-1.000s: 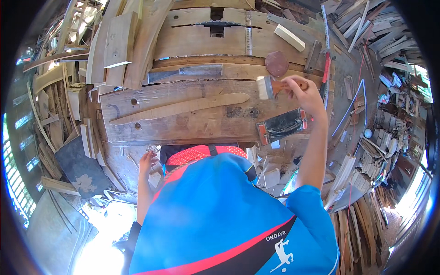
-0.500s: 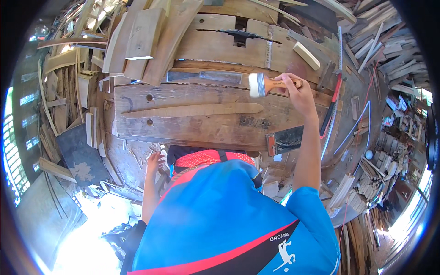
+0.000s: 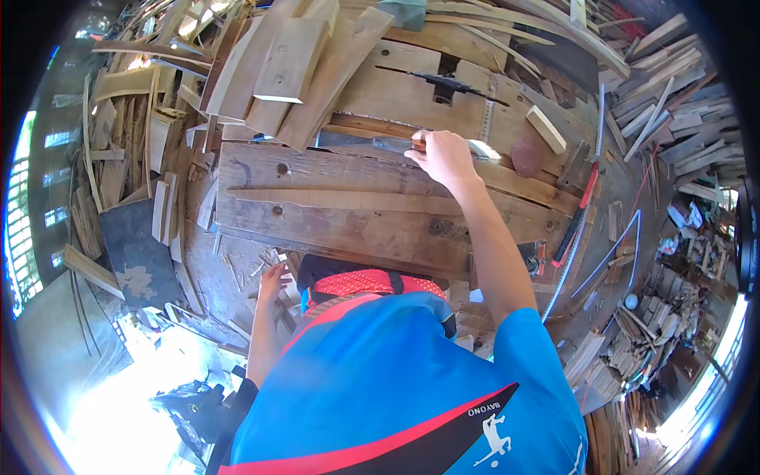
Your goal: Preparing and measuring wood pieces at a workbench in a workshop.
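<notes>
Scuffed, matt wooden plank (image 3: 356,236); smoother wooden strip (image 3: 340,199); bristle-tipped brush (image 3: 484,150); smooth cloth shirt (image 3: 380,356)

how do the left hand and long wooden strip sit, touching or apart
Apart. The head view shows the left hand off the near side of the workbench, whose surface shows between hand and the long wooden strip.

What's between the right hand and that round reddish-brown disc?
In the head view, the brush, pale bristles toward the disc, sticks out from the right hand.
</notes>
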Available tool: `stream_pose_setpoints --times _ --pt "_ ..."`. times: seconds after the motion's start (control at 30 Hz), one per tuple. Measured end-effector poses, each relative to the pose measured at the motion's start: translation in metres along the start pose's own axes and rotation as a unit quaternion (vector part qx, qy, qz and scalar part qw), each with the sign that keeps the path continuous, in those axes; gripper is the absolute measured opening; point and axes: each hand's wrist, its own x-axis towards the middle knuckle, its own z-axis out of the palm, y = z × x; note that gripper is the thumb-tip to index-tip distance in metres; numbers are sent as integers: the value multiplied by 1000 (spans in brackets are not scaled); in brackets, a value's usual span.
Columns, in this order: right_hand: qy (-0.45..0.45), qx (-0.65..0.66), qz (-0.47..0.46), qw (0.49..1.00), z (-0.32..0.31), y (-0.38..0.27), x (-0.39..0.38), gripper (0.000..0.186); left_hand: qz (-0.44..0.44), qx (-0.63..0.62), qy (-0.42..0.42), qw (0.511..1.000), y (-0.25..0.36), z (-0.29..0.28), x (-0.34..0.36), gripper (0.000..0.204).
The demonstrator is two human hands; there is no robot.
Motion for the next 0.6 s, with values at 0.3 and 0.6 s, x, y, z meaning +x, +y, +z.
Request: stream_pose_setpoints --times 0.3,0.6 --pt "77 -18 51 996 -25 43 -1 28 -4 -27 15 1000 -39 -4 -5 46" --pt "178 83 91 976 -39 53 8 21 -13 -64 20 998 -41 7 -15 44"
